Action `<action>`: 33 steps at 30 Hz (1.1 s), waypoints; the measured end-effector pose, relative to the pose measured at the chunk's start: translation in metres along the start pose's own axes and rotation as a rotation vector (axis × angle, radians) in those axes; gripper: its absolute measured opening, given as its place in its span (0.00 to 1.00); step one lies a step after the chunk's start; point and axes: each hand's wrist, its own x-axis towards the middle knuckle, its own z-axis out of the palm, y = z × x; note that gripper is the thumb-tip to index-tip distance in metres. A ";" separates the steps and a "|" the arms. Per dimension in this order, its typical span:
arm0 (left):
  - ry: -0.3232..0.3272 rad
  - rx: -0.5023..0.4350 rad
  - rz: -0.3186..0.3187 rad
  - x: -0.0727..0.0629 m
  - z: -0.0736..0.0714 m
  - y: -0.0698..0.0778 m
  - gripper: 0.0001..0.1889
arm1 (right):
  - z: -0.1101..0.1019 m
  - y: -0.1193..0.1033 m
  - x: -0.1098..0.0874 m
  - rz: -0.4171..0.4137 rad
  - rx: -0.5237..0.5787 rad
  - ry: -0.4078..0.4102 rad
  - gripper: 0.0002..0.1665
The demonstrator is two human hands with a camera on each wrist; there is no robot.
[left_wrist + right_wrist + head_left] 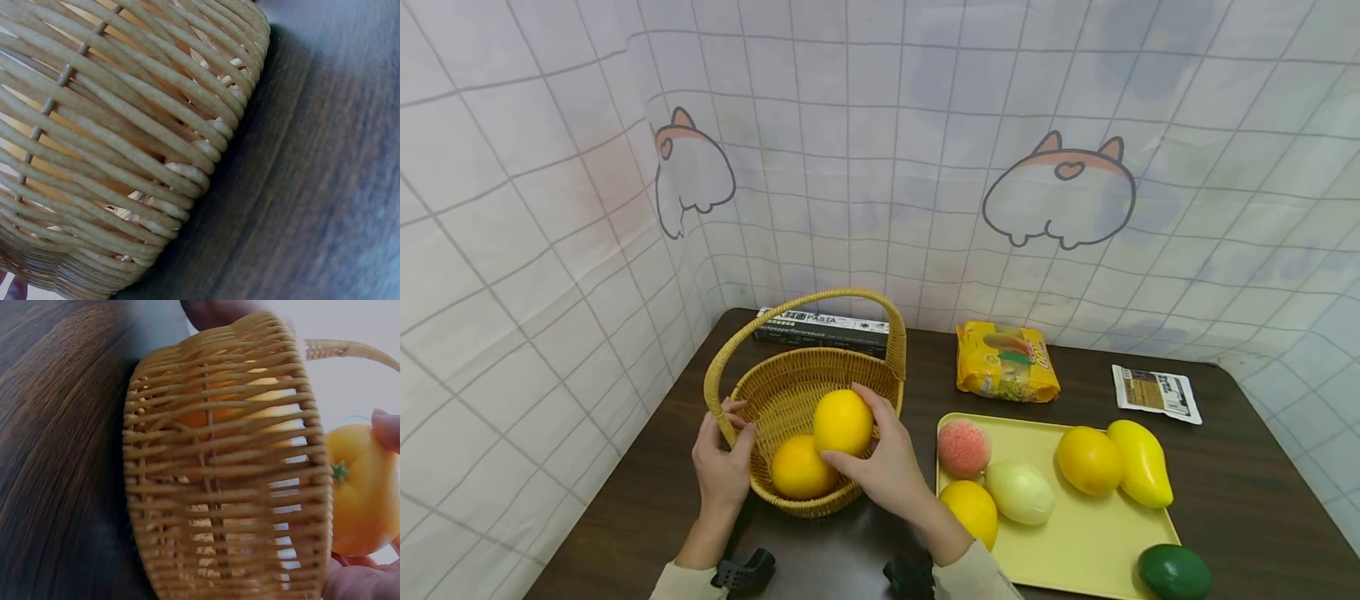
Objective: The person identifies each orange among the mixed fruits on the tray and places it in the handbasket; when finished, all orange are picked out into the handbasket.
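A woven wicker basket [816, 360] with a tall arched handle stands at the left of the dark table. My left hand [721, 462] grips its left side where the handle meets the rim. Between the thumb and fingers of my right hand [891, 458] is an orange [842, 423], held over the basket's right front part. The right wrist view shows a small green stem mark on the held orange [357, 494], just above the rim. Another orange [799, 473] lies in the basket. Only woven wall [119, 112] and table fill most of the left wrist view.
A yellow tray [1075, 554] at the right bears a peach [964, 448], a pale green fruit [1021, 493], oranges [1090, 461] and a mango [1142, 465]. A dark green avocado [1174, 572] is at its corner. Behind stand a pasta box [820, 332], yellow packet [1006, 362] and white sachet [1156, 393].
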 end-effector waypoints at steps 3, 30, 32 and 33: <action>0.005 -0.001 0.001 0.000 0.000 0.000 0.06 | 0.007 -0.001 0.006 0.019 0.021 -0.013 0.51; 0.017 0.024 -0.018 -0.001 0.002 -0.039 0.08 | 0.045 0.006 0.052 0.142 -0.015 0.059 0.52; 0.014 0.019 -0.020 -0.001 0.002 -0.041 0.08 | 0.047 0.006 0.054 0.143 -0.031 0.054 0.52; 0.013 0.018 -0.020 -0.001 0.001 -0.042 0.09 | 0.047 0.006 0.055 0.144 -0.034 0.048 0.52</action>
